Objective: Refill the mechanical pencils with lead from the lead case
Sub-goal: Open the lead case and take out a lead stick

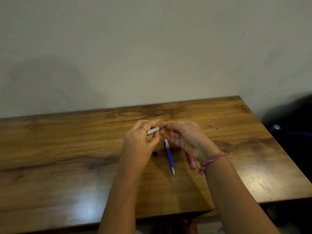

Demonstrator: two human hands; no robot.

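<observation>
Your forearms come in from the bottom edge, bare, with a frayed pink thread band [213,159] tied round the right wrist. Both hands meet over the middle of the table [67,149], which is glossy brown wood with dark grain streaks and a couple of bright glare patches near you.

Your left hand [141,141] pinches the lead case [154,130] between thumb and fingers. It's a small flat slim thing, whitish label with tiny print I can't read, and a grey end pointing right. There's a gold ring [144,127] on that hand too. Your right hand [187,137] sits palm up, fingertips curled onto the grey end of the case, so both hands are clamped on the same little piece. Whether that end is a cap or already open, can't tell, it's too blurry.

Just below your hands the blue pencil [169,157] lies flat on the wood, clear upper barrel, blue grip, metal tip pointing toward you. The pink pencil [192,160] lies just beside it to the right, mostly hidden under your right wrist. A small black bit [154,154] sits on the table left of the blue one, and two tiny pieces [213,126] lie farther right, near the back.
</observation>
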